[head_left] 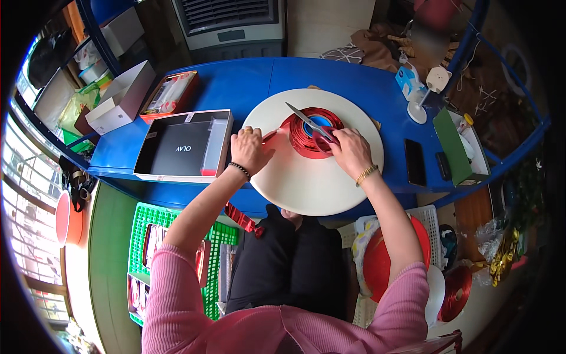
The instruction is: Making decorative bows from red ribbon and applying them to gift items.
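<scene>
A roll of shiny red ribbon (303,146) with a blue core lies on the round white board (306,189). My left hand (252,150), at the board's left side, is closed on the red ribbon, which runs toward it from the roll. A length of red ribbon (240,218) hangs beneath my left wrist, over the table's front edge. In my right hand (352,154) is a pair of scissors (305,121), its fingers at the dark red handles. The scissor blades cross above the roll and point to the far left.
Left of the board, a shallow box (177,144) with a black insert sits on the blue table (230,82), near an orange-red box (170,94). To the right are a black phone (415,162), a green-and-white box (457,150) and a small white fan (417,112). Green baskets (219,248) stand below left.
</scene>
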Tool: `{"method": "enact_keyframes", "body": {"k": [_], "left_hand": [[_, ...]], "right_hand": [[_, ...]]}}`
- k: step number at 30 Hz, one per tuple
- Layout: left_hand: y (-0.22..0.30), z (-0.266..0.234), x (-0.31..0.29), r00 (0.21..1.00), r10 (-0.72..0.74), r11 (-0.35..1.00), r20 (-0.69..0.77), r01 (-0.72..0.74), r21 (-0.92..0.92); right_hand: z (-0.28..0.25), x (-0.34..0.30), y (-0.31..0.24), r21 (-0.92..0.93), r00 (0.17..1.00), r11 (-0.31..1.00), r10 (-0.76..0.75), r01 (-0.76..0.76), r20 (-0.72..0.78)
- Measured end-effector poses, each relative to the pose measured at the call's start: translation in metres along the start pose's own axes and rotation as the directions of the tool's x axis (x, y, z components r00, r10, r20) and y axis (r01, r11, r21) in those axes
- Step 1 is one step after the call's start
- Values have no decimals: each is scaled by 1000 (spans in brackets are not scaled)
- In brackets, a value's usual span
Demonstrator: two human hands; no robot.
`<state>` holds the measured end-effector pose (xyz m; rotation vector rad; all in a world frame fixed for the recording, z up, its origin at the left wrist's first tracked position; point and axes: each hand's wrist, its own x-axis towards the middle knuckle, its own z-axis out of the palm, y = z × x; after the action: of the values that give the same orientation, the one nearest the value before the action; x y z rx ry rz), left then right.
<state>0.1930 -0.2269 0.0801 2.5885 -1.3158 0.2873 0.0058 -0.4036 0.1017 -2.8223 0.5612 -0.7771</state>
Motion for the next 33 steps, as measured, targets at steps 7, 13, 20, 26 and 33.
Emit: {"method": "enact_keyframes", "body": {"k": [7, 13, 20, 26, 33], "left_hand": [[-22, 4, -3, 990, 108, 992, 95, -113, 55], [-66, -34, -157, 989, 145, 987, 8, -144, -68], [-104, -38, -442, 730, -290, 953, 619, 278, 120], [-162, 18, -524, 282, 77, 996, 956, 16, -85], [-57, -49, -145, 977, 116, 910, -179, -177, -376]], "right_hand": [[2, 40, -6, -188, 930, 974, 183, -127, 317], [-12, -2, 13, 699, 838, 472, 203, -537, 506], [-13, -59, -13, 587, 891, 679, 250, -441, 380], [2, -58, -25, 524, 956, 800, 241, -292, 164], [7, -38, -41, 268, 993, 960, 99, -77, -71]]}}
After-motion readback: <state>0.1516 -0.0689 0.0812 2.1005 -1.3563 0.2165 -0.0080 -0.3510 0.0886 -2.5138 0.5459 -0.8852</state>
